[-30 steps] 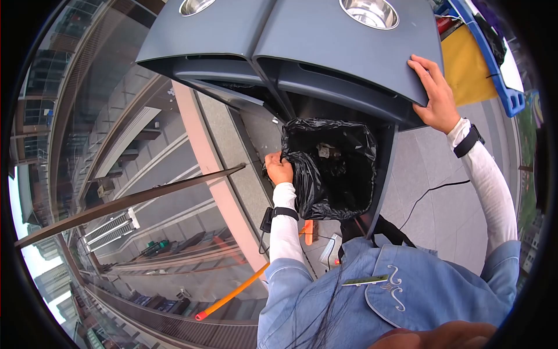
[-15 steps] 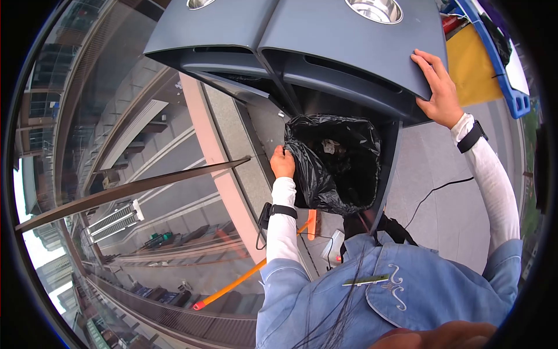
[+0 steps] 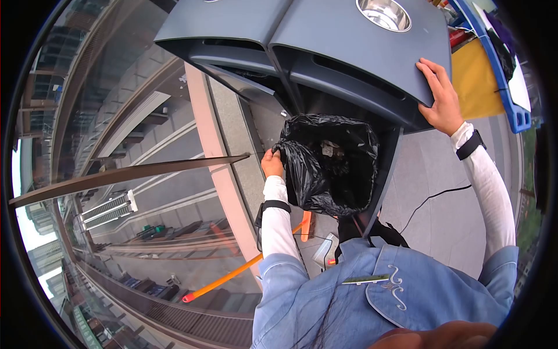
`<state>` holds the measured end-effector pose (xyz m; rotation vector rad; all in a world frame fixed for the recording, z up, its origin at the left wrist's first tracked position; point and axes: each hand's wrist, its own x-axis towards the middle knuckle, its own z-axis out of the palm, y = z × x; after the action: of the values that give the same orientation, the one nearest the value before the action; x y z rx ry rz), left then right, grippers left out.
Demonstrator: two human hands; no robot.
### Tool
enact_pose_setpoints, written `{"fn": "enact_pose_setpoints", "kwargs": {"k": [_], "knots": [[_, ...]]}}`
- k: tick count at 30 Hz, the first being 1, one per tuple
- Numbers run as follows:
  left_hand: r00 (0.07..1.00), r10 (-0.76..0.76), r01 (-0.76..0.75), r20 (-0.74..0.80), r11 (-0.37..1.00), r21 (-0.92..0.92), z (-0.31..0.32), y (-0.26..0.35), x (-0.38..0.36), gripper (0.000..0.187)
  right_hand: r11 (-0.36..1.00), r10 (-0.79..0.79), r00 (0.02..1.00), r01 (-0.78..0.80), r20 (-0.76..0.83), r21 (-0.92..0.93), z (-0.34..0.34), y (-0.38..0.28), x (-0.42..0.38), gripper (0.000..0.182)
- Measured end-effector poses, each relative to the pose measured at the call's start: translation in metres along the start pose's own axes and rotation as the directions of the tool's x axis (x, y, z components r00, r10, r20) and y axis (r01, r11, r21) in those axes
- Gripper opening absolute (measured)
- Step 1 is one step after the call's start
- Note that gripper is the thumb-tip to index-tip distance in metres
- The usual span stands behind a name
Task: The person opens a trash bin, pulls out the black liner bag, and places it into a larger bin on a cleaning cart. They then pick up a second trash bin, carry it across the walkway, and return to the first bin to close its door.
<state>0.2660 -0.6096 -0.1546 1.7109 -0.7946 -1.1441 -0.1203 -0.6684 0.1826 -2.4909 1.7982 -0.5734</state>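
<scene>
In the head view, my left hand (image 3: 272, 163) pinches the left edge of a black garbage bag (image 3: 305, 180) and holds it out to the side. The bag lines an open bin compartment, and crumpled pale litter (image 3: 332, 149) lies inside it. My right hand (image 3: 443, 103) rests with fingers stretched out on the right edge of the dark grey trash bin's top (image 3: 343, 55). A round metal bowl (image 3: 383, 14) is set into that top. The inner container under the bag is mostly hidden.
A glass barrier with a brown rail (image 3: 133, 173) stands on the left, overlooking a road far below. An orange-handled tool (image 3: 224, 279) leans near my left arm. A blue-framed cart (image 3: 488, 64) with a yellow panel is at right. A black cord (image 3: 433, 198) crosses the tiles.
My left hand has moved slightly left, pulling the bag's edge outward into a stretched fold. My right hand stays on the bin top. The view has shifted a little.
</scene>
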Motion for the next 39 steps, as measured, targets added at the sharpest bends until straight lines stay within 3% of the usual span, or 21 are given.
{"fn": "enact_pose_setpoints", "kwargs": {"k": [1, 2, 3, 5, 7, 9, 14, 16, 19, 21, 25, 26, 27, 29, 31, 32, 34, 35, 37, 38, 39], "knots": [[0.998, 0.056, -0.056, -0.025, 0.998, 0.03, 0.0, 0.003, -0.001, 0.018, 1.0, 0.002, 1.0, -0.002, 0.003, 0.009, -0.001, -0.001, -0.001, 0.064], [0.993, 0.119, -0.106, -0.012, 0.918, 0.383, 0.0, 0.041, -0.013, 0.021, 1.0, 0.01, 1.0, -0.01, 0.006, 0.006, 0.0, 0.0, -0.001, 0.064], [0.993, 0.118, -0.108, -0.003, 0.917, 0.384, 0.002, 0.049, -0.015, 0.021, 1.0, 0.014, 1.0, -0.014, 0.008, 0.006, 0.0, 0.0, -0.001, 0.064], [0.955, 0.296, -0.207, 0.008, 0.649, 0.732, 0.005, 0.055, -0.014, 0.024, 1.0, 0.022, 1.0, -0.022, 0.008, 0.003, 0.001, 0.001, 0.0, 0.064], [0.95, 0.295, -0.279, 0.099, 0.667, 0.691, 0.001, 0.053, -0.004, 0.025, 1.0, 0.011, 1.0, -0.011, 0.007, -0.01, 0.002, 0.002, 0.001, 0.064], [0.933, 0.223, -0.357, 0.281, 0.492, 0.794, 0.004, 0.084, -0.014, 0.024, 1.0, 0.013, 1.0, -0.013, 0.006, -0.014, 0.004, 0.005, 0.0, 0.064], [0.885, 0.255, -0.463, 0.389, 0.404, 0.789, 0.011, 0.119, -0.028, 0.022, 1.0, -0.01, 1.0, 0.01, -0.009, -0.02, 0.005, 0.007, 0.0, 0.063], [0.794, 0.425, -0.578, 0.434, 0.309, 0.756, 0.012, 0.13, -0.031, 0.021, 1.0, -0.014, 1.0, 0.014, -0.009, -0.013, 0.008, 0.006, 0.001, 0.063], [0.855, 0.359, -0.51, 0.375, 0.444, 0.737, 0.016, 0.177, -0.032, 0.019, 1.0, -0.016, 1.0, 0.016, -0.018, -0.007, 0.006, 0.007, -0.002, 0.063], [0.883, 0.2, -0.465, 0.425, 0.505, 0.727, 0.018, 0.205, -0.028, 0.021, 1.0, -0.011, 1.0, 0.011, -0.021, -0.002, 0.006, 0.008, -0.004, 0.063], [0.916, 0.069, -0.342, 0.395, 0.648, 0.68, 0.02, 0.187, -0.024, 0.03, 1.0, -0.004, 0.999, 0.003, -0.044, -0.006, 0.001, 0.006, -0.005, 0.062], [0.893, 0.187, -0.419, 0.408, 0.676, 0.606, 0.02, 0.17, -0.025, 0.033, 1.0, -0.004, 0.999, 0.003, -0.054, -0.007, 0.0, 0.005, -0.004, 0.062], [0.922, 0.07, -0.274, 0.38, 0.811, 0.517, 0.023, 0.164, -0.035, 0.03, 1.0, -0.003, 0.999, 0.003, -0.052, 0.0, -0.001, 0.004, -0.003, 0.062], [0.825, 0.483, -0.563, 0.294, 0.75, 0.347, 0.037, 0.113, -0.037, 0.023, 1.0, 0.003, 0.999, -0.003, -0.052, 0.004, 0.0, 0.004, -0.003, 0.062], [0.847, 0.397, -0.468, 0.353, 0.872, 0.142, 0.053, 0.109, -0.051, 0.018, 1.0, 0.004, 0.999, -0.004, -0.047, 0.016, -0.001, 0.004, -0.002, 0.062], [0.909, 0.072, -0.018, 0.41, 0.991, -0.134, 0.068, 0.13, -0.074, 0.016, 1.0, 0.001, 0.999, -0.001, -0.048, 0.008, -0.001, 0.004, -0.002, 0.062], [0.871, 0.053, 0.034, 0.489, 0.985, -0.168, 0.089, 0.108, -0.092, 0.021, 1.0, -0.007, 0.999, 0.008, -0.048, 0.009, -0.001, 0.003, -0.002, 0.061], [0.867, 0.004, 0.081, 0.499, 0.986, -0.148, 0.1, 0.103, -0.111, 0.023, 1.0, -0.011, 0.999, 0.012, -0.041, 0.008, -0.001, 0.003, -0.002, 0.061], [0.808, -0.144, 0.078, 0.571, 0.987, 0.138, 0.102, 0.089, -0.144, 0.026, 1.0, 0.0, 0.999, 0.001, -0.036, 0.03, -0.001, 0.004, -0.002, 0.061], [0.843, 0.11, -0.282, 0.526, 0.924, 0.259, 0.098, 0.077, -0.159, 0.03, 1.0, 0.002, 0.999, -0.001, -0.036, 0.031, -0.001, 0.004, -0.002, 0.061], [0.809, -0.111, -0.242, 0.577, 0.832, 0.499, 0.082, 0.096, -0.172, 0.048, 1.0, -0.007, 0.999, 0.008, -0.039, 0.02, -0.001, 0.005, -0.002, 0.061]]}}
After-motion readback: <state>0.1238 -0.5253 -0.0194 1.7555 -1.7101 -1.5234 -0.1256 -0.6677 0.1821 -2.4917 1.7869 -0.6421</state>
